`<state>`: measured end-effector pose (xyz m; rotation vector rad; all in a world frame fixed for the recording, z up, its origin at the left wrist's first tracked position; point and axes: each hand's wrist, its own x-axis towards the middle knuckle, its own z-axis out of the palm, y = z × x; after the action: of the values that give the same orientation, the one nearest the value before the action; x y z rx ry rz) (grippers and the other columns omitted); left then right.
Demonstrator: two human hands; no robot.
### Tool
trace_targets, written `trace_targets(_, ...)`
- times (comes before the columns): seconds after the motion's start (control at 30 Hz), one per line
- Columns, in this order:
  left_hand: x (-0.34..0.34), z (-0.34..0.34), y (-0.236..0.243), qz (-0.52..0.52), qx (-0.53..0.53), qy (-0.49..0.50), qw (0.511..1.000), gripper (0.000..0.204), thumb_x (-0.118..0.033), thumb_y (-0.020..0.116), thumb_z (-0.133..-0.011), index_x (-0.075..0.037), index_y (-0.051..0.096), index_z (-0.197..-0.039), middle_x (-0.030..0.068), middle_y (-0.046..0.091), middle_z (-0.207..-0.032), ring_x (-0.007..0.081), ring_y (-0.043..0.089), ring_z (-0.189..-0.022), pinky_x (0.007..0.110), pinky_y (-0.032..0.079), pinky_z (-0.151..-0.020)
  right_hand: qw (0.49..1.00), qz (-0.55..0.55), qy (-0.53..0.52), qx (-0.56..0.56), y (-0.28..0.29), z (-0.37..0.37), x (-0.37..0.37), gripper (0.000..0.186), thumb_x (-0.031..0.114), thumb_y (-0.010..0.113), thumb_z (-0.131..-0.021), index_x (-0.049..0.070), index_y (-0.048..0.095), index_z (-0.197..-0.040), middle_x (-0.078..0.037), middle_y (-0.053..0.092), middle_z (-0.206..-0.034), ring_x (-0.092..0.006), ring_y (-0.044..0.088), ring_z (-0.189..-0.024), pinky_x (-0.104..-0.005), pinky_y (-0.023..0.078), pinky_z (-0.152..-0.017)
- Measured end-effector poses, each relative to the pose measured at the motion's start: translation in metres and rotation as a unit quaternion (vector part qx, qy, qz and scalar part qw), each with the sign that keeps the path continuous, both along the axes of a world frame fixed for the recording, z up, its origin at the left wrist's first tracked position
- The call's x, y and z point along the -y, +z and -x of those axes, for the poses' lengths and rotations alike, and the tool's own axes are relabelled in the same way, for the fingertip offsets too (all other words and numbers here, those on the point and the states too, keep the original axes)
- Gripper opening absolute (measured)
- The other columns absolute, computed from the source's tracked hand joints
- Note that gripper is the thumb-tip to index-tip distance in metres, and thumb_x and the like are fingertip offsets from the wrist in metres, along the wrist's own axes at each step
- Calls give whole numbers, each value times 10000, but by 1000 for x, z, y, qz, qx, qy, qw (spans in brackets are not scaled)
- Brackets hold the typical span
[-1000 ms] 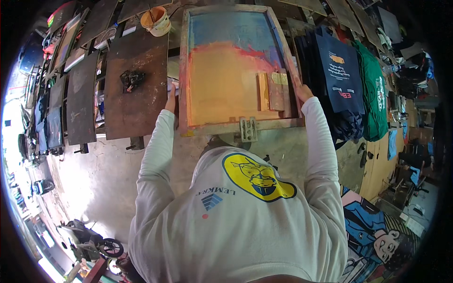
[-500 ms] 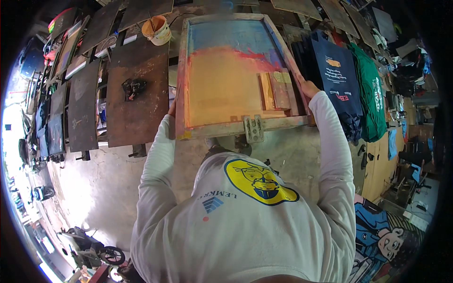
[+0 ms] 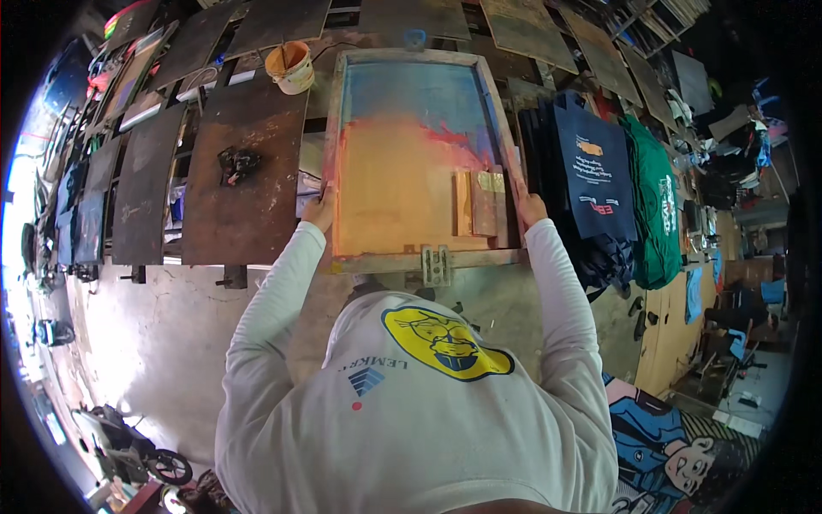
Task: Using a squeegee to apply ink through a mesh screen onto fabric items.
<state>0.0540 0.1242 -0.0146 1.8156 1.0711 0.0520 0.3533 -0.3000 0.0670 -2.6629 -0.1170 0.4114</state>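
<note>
A wooden screen-printing frame (image 3: 385, 263) is held between my two hands, long sides running away from me. Its mesh (image 3: 390, 188) is orange-yellow nearby and blue at the far end, with red smears between. My left hand (image 3: 318, 211) grips the left rail near its close end, fingers partly hidden. On the right rail, my right hand (image 3: 533, 208) is closed at about the same height. Inside the frame, against the right side, lies a squeegee (image 3: 484, 204) with a wooden handle, stained orange. A perforated metal bracket (image 3: 436, 266) is fixed to the near rail.
A stained dark board (image 3: 244, 188) with a crumpled black lump (image 3: 238, 164) lies to the left. Beyond it stands a paint-smeared bucket (image 3: 291, 68). Navy bags (image 3: 591, 163) and green bags (image 3: 655, 206) hang close by on the right. More boards (image 3: 419, 19) line the far side.
The frame has come down and shifted left, looking smaller and straighter than before. Both my hands have stayed on its side rails. The whole view has also moved a little.
</note>
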Motion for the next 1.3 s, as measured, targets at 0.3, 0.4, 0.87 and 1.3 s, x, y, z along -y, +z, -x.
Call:
trace_targets(0.3, 46, 14, 83, -93, 79, 42, 992, 789, -661, 422, -941, 75, 652, -1110, 327, 655, -1034, 447, 628, -1052, 441, 486, -886, 990, -140, -20, 19, 39, 24, 13, 892, 709, 368, -924, -124, 676, -1014, -331, 668, -1015, -440, 634, -1057, -447, 466, -911)
trace_targets(0.4, 65, 24, 117, -121, 133, 58, 982, 659, -565, 471, -971, 54, 662, -1086, 273, 683, -999, 406, 659, -999, 410, 502, -842, 982, -187, -17, 26, 46, 29, 22, 847, 681, 412, -932, -120, 680, -1000, -284, 689, -939, -365, 676, -973, -420, 481, -852)
trace_targets(0.87, 152, 119, 169, -207, 211, 215, 931, 406, -314, 539, -1015, 29, 602, -1222, 80, 685, -1085, 124, 602, -973, 261, 473, -865, 816, -546, -60, -179, 96, 83, -2, 613, 550, 478, -993, 38, 566, -1317, -65, 604, -1245, -164, 569, -1140, -292, 431, -992)
trace_targets(1.3, 209, 132, 133, -52, 362, 469, 804, 678, -507, 539, -979, 67, 527, -1340, 100, 593, -1304, 153, 585, -1133, 281, 468, -969, 775, -549, 52, -309, -16, 38, -23, 509, 562, 539, -957, 78, 612, -1096, -40, 638, -753, -164, 640, -633, -289, 518, -573)
